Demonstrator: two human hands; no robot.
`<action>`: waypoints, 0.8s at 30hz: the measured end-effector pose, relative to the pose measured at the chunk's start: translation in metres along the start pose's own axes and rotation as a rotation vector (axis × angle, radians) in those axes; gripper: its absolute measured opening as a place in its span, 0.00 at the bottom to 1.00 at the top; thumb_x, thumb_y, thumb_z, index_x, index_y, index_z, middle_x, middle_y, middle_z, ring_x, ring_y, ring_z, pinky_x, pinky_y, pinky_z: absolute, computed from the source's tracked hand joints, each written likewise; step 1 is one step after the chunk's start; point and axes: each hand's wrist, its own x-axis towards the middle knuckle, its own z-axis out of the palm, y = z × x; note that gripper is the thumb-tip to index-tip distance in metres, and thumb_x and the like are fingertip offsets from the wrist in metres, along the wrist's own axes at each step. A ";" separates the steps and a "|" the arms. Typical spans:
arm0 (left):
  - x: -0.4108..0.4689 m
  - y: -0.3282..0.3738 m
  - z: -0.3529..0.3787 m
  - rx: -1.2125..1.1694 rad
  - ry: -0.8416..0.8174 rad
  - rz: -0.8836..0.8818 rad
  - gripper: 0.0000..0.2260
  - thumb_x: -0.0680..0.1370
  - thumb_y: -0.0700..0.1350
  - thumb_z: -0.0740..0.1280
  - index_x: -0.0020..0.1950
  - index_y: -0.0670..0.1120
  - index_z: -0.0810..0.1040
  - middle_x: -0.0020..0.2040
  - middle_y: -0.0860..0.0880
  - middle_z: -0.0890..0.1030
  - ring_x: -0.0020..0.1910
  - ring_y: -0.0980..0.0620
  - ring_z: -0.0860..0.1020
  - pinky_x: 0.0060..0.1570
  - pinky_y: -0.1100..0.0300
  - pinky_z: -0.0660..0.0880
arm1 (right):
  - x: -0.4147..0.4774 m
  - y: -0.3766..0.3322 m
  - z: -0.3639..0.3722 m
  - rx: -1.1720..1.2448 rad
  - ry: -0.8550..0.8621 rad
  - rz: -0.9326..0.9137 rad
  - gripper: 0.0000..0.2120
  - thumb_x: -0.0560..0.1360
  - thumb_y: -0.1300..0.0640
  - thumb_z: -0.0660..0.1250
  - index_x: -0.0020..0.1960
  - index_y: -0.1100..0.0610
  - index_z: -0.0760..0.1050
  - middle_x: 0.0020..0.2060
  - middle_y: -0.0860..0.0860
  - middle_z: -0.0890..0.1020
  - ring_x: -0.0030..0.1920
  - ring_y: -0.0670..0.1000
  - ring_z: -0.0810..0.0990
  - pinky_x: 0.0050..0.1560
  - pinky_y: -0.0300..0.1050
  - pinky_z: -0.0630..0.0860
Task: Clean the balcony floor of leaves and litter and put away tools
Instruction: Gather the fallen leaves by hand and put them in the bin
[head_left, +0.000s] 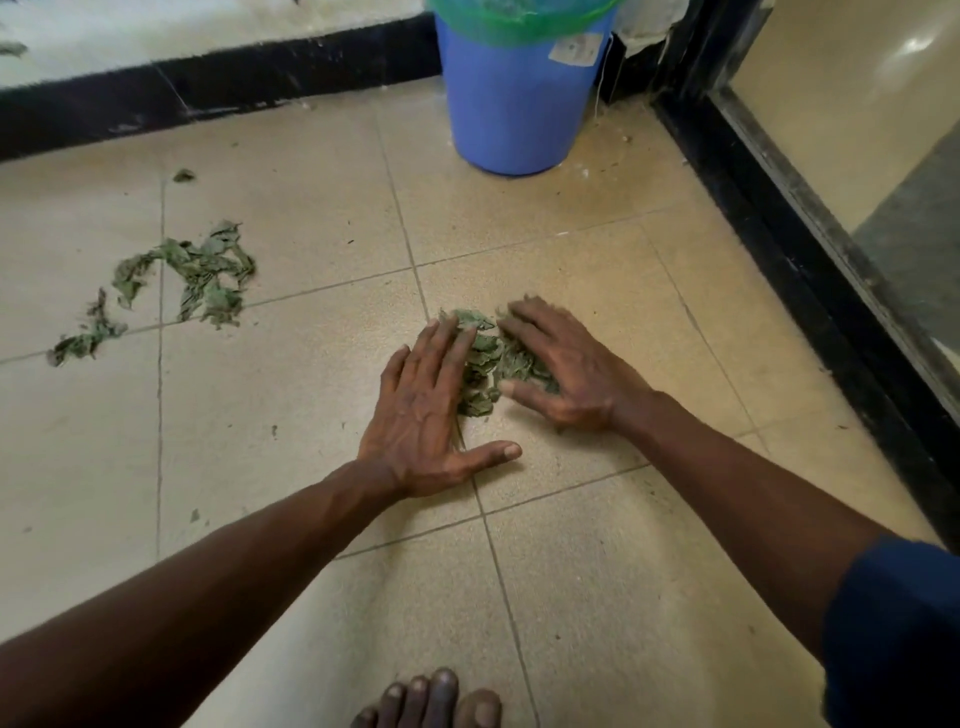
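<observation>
A small heap of leaves is hemmed in between the left hand and the right hand. Both are laid flat with fingers straight and spread, and nothing is pinched or lifted yet. The heap is found on the tiles in front of the blue bin. A larger scatter of leaves is left well off to the bin's left, and a stray leaf beyond it. The gathering is judged partly done; no tools are seen.

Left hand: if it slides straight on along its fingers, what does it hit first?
The small leaf pile, whose edge the left hand touches now. Past that, bare tile, then probably the blue bucket; the wide-angle view makes that line uncertain.
</observation>
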 end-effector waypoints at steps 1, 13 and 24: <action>0.003 -0.001 -0.001 0.039 0.003 0.016 0.59 0.68 0.84 0.56 0.86 0.49 0.41 0.86 0.47 0.39 0.84 0.47 0.40 0.81 0.42 0.44 | -0.009 -0.002 0.000 -0.076 0.012 -0.025 0.49 0.75 0.23 0.47 0.84 0.56 0.53 0.82 0.58 0.57 0.81 0.59 0.56 0.80 0.61 0.56; 0.067 -0.018 -0.007 0.238 0.012 0.221 0.37 0.76 0.78 0.54 0.71 0.51 0.71 0.65 0.45 0.72 0.57 0.48 0.70 0.56 0.50 0.73 | -0.002 0.000 -0.001 -0.365 0.136 -0.077 0.22 0.83 0.36 0.52 0.64 0.51 0.69 0.53 0.52 0.73 0.48 0.50 0.69 0.35 0.44 0.67; 0.083 -0.007 -0.020 0.322 -0.194 0.344 0.24 0.85 0.64 0.47 0.58 0.46 0.71 0.45 0.50 0.71 0.36 0.53 0.70 0.36 0.57 0.67 | -0.005 -0.007 0.003 -0.252 0.208 0.039 0.21 0.84 0.45 0.53 0.48 0.57 0.77 0.37 0.53 0.78 0.31 0.50 0.68 0.35 0.44 0.64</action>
